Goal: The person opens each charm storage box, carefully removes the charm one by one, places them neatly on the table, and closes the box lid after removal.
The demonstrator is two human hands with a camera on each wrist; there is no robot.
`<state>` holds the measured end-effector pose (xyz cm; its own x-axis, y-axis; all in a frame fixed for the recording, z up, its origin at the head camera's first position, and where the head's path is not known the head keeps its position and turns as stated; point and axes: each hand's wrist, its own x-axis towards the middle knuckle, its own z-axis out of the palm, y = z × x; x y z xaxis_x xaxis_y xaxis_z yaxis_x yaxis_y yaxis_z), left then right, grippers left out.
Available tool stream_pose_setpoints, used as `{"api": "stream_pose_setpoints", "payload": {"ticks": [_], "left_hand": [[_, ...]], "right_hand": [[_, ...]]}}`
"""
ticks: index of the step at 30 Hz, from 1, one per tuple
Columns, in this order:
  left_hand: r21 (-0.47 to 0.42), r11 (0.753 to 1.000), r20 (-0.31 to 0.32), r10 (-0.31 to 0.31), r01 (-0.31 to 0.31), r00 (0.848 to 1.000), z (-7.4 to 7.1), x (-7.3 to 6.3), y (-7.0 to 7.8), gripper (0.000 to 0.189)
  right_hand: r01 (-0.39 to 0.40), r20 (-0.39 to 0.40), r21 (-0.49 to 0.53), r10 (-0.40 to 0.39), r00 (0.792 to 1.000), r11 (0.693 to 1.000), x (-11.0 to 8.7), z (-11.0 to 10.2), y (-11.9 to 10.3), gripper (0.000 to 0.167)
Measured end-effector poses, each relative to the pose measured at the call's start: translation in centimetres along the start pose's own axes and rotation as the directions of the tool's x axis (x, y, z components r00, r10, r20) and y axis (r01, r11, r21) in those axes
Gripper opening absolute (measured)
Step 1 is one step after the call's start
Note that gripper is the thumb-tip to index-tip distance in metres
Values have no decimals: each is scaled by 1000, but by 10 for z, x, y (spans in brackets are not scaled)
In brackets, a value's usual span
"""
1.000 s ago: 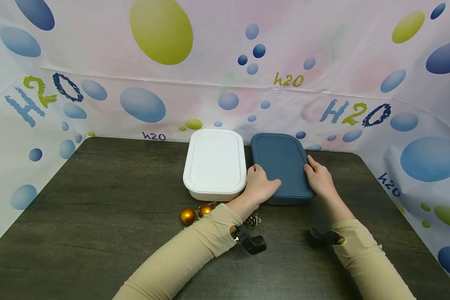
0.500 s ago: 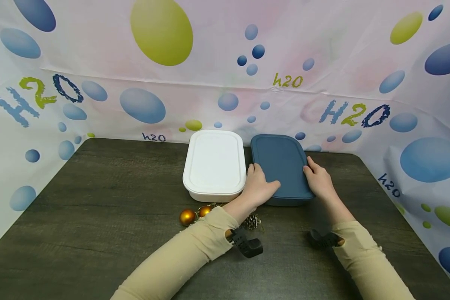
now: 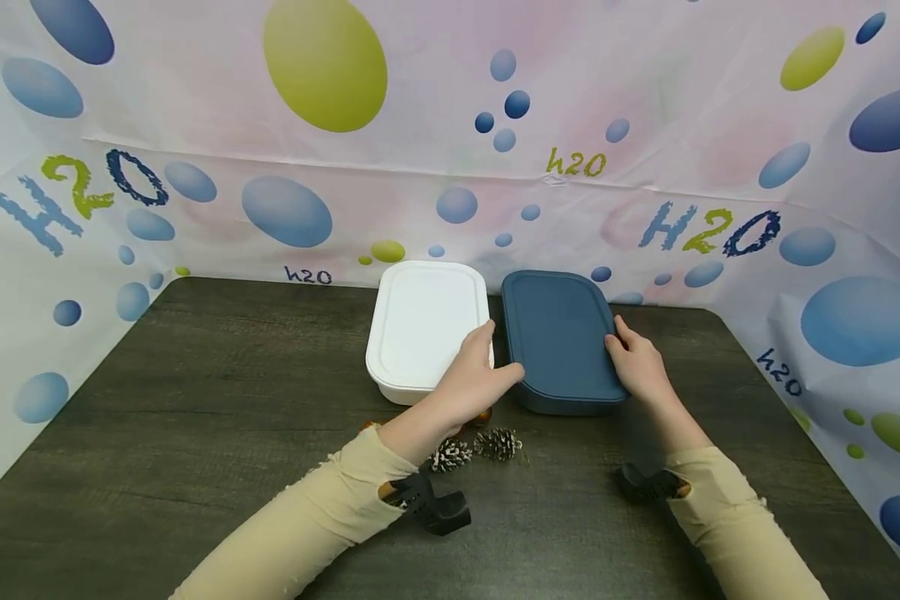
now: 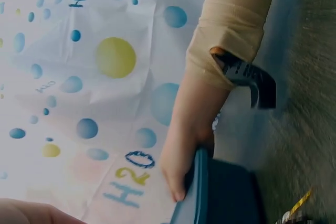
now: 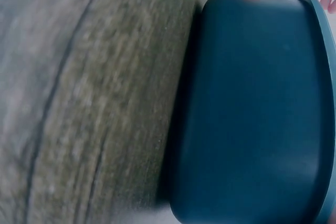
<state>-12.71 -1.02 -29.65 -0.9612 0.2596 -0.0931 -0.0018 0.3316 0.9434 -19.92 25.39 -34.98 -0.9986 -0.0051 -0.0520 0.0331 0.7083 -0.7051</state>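
Two lidded rectangular containers stand side by side at the table's back edge: a white container on the left and a dark blue container on the right. My left hand reaches over the white one's near right corner, fingers straight and thumb spread toward the blue one. On the blue container's right edge, my right hand holds the rim. In the left wrist view that right hand has fingertips over the lid. The blue side wall fills much of the right wrist view.
Frosted pine cones lie in front of the containers. An orange bauble shows partly behind my left wrist; other ornaments there are hidden. A printed curtain hangs right behind the dark wooden table.
My left hand has moved left, off the blue container's left side and over the white one's corner. My right hand and both containers have stayed in place.
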Motion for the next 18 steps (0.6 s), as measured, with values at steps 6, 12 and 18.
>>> {"api": "stream_pose_setpoints", "payload": {"ticks": [6,12,18], "left_hand": [[-9,1000,-45,25,-25,999,-27,-14,-8,76],[-57,996,-45,66,-69,997,-61,-29,-25,72],[9,998,-68,68,-68,995,-103,-42,-47,63]], "right_hand": [[-2,8,-2,2,1000,1000,-2,1,2,58],[-10,35,56,8,999,998,-7,0,0,64],[19,37,135,-24,999,991,-18,-9,8,66]]}}
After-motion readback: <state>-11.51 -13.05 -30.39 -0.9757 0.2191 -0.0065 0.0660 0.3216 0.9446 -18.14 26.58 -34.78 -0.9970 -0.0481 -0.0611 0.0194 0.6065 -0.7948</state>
